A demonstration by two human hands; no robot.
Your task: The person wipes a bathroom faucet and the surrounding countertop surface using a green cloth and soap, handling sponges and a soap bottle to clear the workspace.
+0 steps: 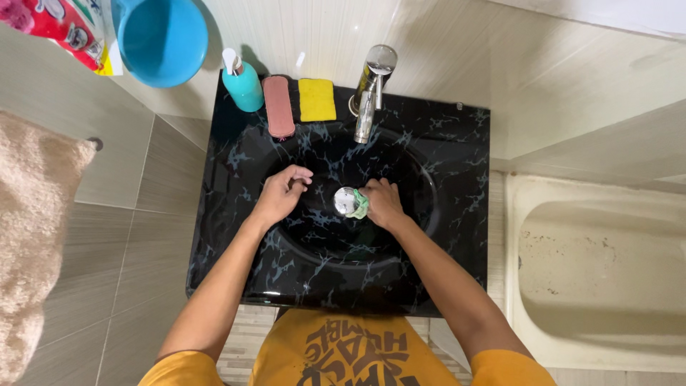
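— Where are the hands?

— Both are down in the black marbled sink (457, 214). The right hand (384, 204) presses a small green cloth (359, 207) against the edge of the round metal drain (345, 201) at the bottom of the basin; its grip is curled shut on the cloth. The left hand (280, 193) rests on the basin's inner slope, just left of the drain, fingers loosely bent and holding nothing, its grip half spread.

— And what is around the sink?

— A chrome tap (369, 89) stands at the back, its spout over the basin. To its left, along the back rim, lie a yellow sponge (316, 99), a pink brush (278, 106) and a teal soap bottle (244, 85), side by side. A blue bucket (161, 39) sits farther up on the left, a beige towel (32, 236) hangs at the left wall, and a white tub (600, 271) lies to the right.
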